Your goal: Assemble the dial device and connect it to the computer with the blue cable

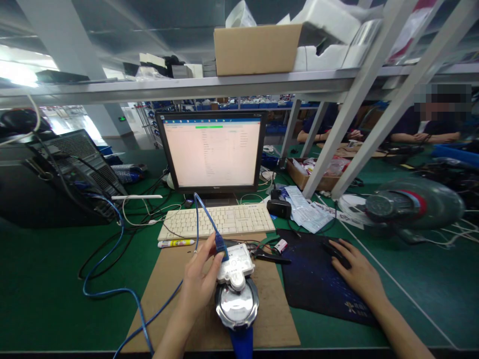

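Observation:
My left hand (204, 267) pinches the blue connector (221, 246) of a blue cable between thumb and fingers. The connector touches the upper left of a white plastic module (236, 264); whether it is plugged in I cannot tell. Just below the module sits a round device with a shiny metal-rimmed lid (237, 303), and a blue part extends from it toward me. On the right, my right hand (354, 267) is laid over a black computer mouse (337, 254), fingers curved on it. The mouse is on a dark blue mouse pad (318, 289).
A lit monitor (213, 154) stands behind a white keyboard (220, 219). Cardboard (164, 309) covers the table under the device. Black-handled pliers (271, 256), a battery (280, 246) and a multicolour pen (175, 244) lie around it. A computer tower (56, 179) is left, a motor-like machine (415, 204) right; people sit beyond.

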A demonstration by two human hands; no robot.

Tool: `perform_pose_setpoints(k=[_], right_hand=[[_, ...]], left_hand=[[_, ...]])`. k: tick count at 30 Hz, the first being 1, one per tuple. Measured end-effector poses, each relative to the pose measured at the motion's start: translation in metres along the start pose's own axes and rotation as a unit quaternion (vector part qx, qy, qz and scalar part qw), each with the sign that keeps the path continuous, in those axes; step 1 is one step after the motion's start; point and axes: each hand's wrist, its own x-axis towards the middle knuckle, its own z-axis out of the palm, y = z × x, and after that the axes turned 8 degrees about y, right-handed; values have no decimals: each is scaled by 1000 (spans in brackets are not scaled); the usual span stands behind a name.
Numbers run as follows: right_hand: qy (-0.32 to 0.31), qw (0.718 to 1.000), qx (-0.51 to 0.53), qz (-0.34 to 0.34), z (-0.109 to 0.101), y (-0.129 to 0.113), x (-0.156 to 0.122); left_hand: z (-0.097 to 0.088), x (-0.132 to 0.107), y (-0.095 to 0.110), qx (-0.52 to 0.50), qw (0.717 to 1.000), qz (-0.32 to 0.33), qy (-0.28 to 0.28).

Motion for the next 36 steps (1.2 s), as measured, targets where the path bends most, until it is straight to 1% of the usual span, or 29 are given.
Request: perform_pose_setpoints(k=[4,6,12,16,18,20,22,23,25,26,28,30,31,33,35,36], right_hand=[[-5,1000,3,0,0,1,0],[-6,1000,4,-3,1,1,0],[5,1000,2,-5,3,2,-1],[1,1000,3,-8,2,2,0],[-2,1000,1,-7,1,2,1],[-2,1000,-1,-7,1,2,1],[0,1000,-3,-11,1,3,1],[1,1000,-4,-14,2,4,1],[3,1000,-7,-16,3,6,0],[4,1000,-7,-16,4,7,-1],[6,1000,-8,-14,6,10,-2],[6,1000,-9,-14,8,11,-2],[6,1000,-8,-16,8,12,-2],[5,1000,-6,-18,9,12,-2],[3,1000,-1,-18,10,13,-1],[3,1000,1,-18,10,13,-1]], left_hand=[[1,-4,-6,34,998,58,17],[2,-6,-8,47,996,77,23],[4,-6,-8,59,992,108,31],[5,-8,-9,53,992,110,33],[5,-10,-10,34,995,89,27],[3,-11,-11,7,998,49,24],[-4,-10,-13,-9,999,9,46],[-9,-10,-14,-4,998,-4,70],[-23,-10,-19,38,992,-15,117],[-31,-11,-22,72,989,-15,129],[-48,-15,-31,149,980,-13,128],[-63,-22,-39,218,969,-33,111],[-69,-26,-42,245,962,-60,105],[-80,-33,-48,281,944,-147,95],[-89,-37,-53,296,920,-239,93],[-92,-39,-56,297,912,-267,99]])
